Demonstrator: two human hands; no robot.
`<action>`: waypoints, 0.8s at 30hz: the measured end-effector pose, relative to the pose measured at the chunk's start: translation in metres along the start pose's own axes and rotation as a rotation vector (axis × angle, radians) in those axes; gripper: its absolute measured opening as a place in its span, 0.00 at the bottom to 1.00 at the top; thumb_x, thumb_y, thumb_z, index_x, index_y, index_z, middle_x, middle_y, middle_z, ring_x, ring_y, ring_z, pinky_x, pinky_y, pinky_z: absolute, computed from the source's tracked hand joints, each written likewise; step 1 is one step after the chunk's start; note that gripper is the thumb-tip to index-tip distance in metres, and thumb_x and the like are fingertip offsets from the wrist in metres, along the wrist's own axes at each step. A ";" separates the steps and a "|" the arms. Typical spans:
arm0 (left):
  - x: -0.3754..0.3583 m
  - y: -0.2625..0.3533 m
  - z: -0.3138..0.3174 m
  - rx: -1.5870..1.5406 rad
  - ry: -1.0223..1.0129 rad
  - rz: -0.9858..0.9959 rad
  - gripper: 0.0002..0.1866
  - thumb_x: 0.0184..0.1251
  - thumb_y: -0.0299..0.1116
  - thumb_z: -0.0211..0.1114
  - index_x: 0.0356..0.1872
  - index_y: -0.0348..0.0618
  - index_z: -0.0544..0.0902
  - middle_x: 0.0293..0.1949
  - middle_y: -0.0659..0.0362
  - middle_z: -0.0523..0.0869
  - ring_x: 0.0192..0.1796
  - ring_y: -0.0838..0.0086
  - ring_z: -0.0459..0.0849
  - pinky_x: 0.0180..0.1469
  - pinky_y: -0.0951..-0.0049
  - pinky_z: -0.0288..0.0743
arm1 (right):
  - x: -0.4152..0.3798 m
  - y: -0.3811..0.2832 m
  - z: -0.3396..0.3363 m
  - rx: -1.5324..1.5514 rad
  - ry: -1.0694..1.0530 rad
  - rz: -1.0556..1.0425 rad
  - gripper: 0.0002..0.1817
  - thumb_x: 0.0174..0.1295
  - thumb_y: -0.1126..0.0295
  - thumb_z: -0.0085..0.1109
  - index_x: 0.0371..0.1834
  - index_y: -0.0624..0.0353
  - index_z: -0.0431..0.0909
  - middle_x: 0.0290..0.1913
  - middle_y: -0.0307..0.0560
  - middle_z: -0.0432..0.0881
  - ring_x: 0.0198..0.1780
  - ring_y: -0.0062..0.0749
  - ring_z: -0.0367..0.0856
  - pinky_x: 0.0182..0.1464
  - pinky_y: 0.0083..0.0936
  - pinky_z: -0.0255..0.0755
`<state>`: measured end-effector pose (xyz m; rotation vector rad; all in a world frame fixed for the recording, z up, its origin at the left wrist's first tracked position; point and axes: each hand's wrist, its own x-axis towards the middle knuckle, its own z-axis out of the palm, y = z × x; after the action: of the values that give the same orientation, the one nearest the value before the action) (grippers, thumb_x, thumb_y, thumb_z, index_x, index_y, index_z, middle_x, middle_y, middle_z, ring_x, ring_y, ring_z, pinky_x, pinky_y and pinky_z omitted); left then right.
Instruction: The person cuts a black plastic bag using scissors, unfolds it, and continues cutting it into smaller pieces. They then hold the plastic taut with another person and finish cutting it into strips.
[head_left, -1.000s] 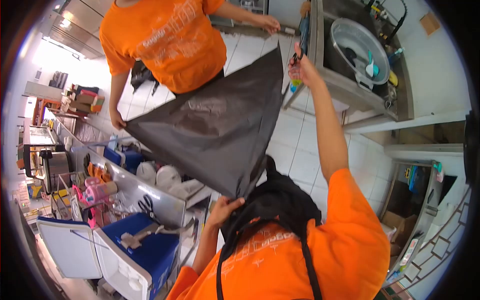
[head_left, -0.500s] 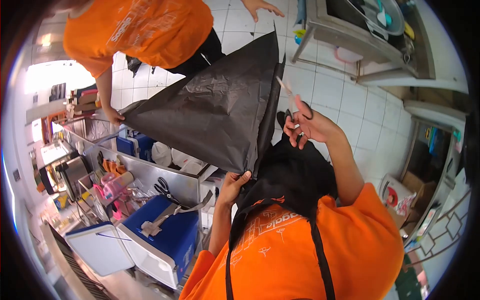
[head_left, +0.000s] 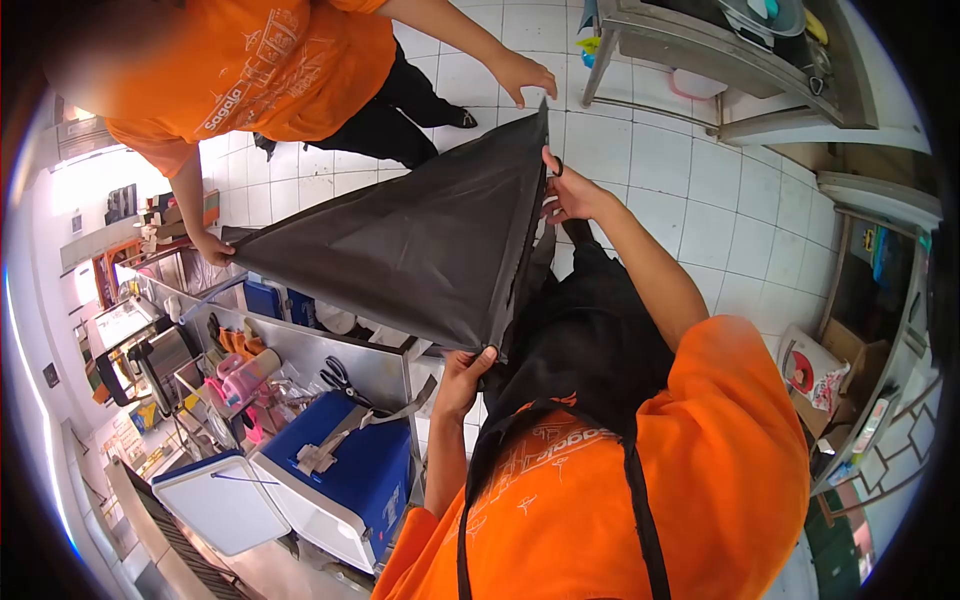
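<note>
A black plastic sheet is stretched in a triangle across the middle of the head view. My left hand pinches its near corner between thumb and fingers. At its right edge is my right hand, with a black handle loop of the scissors showing at the fingers; the blades are hidden by the sheet. A co-worker in an orange shirt grips the left corner with one hand. That person's other hand is by the sheet's upper tip.
A blue cooler box with its white lid swung out stands at lower left, beside a metal counter. Another pair of black-handled scissors lies there. A metal table stands at upper right on the white tiled floor.
My right hand has moved up and left with the scissors to the sheet's right edge. The co-worker's free hand has come down toward the upper tip. My left hand keeps its corner.
</note>
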<state>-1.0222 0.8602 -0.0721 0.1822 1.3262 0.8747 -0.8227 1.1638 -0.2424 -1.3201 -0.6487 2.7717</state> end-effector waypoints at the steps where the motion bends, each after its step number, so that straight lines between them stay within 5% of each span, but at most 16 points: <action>1: -0.001 -0.001 0.000 0.022 0.016 -0.005 0.09 0.70 0.33 0.67 0.45 0.40 0.86 0.40 0.65 0.88 0.41 0.83 0.82 0.48 0.78 0.74 | 0.004 -0.002 0.006 0.037 0.037 -0.063 0.53 0.37 0.10 0.43 0.35 0.56 0.77 0.36 0.44 0.78 0.39 0.38 0.81 0.45 0.39 0.76; 2: -0.002 -0.003 -0.003 0.022 0.026 -0.007 0.09 0.70 0.33 0.67 0.45 0.40 0.86 0.40 0.65 0.88 0.41 0.83 0.82 0.48 0.78 0.74 | 0.006 -0.001 0.011 0.039 0.029 -0.057 0.53 0.37 0.10 0.43 0.35 0.56 0.77 0.36 0.44 0.78 0.39 0.38 0.81 0.45 0.39 0.76; 5: -0.005 -0.007 -0.007 0.005 0.017 -0.064 0.10 0.69 0.33 0.67 0.46 0.40 0.86 0.41 0.65 0.88 0.42 0.83 0.83 0.49 0.78 0.74 | -0.002 0.002 0.027 0.088 0.099 -0.225 0.61 0.42 0.11 0.43 0.65 0.53 0.69 0.55 0.46 0.76 0.52 0.41 0.75 0.55 0.46 0.68; 8: -0.016 -0.004 -0.007 -0.030 0.022 -0.127 0.11 0.69 0.34 0.67 0.46 0.40 0.86 0.41 0.65 0.88 0.42 0.82 0.83 0.49 0.78 0.74 | -0.001 0.001 0.028 0.135 0.193 -0.325 0.64 0.40 0.11 0.45 0.70 0.53 0.65 0.60 0.53 0.74 0.53 0.48 0.78 0.53 0.49 0.74; 15: -0.036 -0.025 -0.033 0.032 0.035 -0.135 0.09 0.69 0.33 0.68 0.43 0.38 0.87 0.36 0.63 0.89 0.37 0.82 0.84 0.45 0.79 0.75 | -0.006 -0.041 0.012 0.244 0.217 -0.458 0.57 0.45 0.14 0.47 0.67 0.51 0.68 0.60 0.47 0.75 0.55 0.42 0.76 0.52 0.47 0.74; 24: -0.048 -0.043 -0.049 0.062 0.150 -0.187 0.07 0.69 0.33 0.68 0.39 0.39 0.88 0.34 0.65 0.89 0.36 0.83 0.84 0.43 0.80 0.75 | 0.006 -0.144 -0.056 0.398 0.385 -0.795 0.50 0.46 0.16 0.49 0.53 0.52 0.75 0.46 0.42 0.78 0.47 0.36 0.78 0.48 0.40 0.76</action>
<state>-1.0459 0.7831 -0.0739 0.0401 1.4856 0.7001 -0.8094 1.3169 -0.2251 -1.1246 -0.4291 1.8299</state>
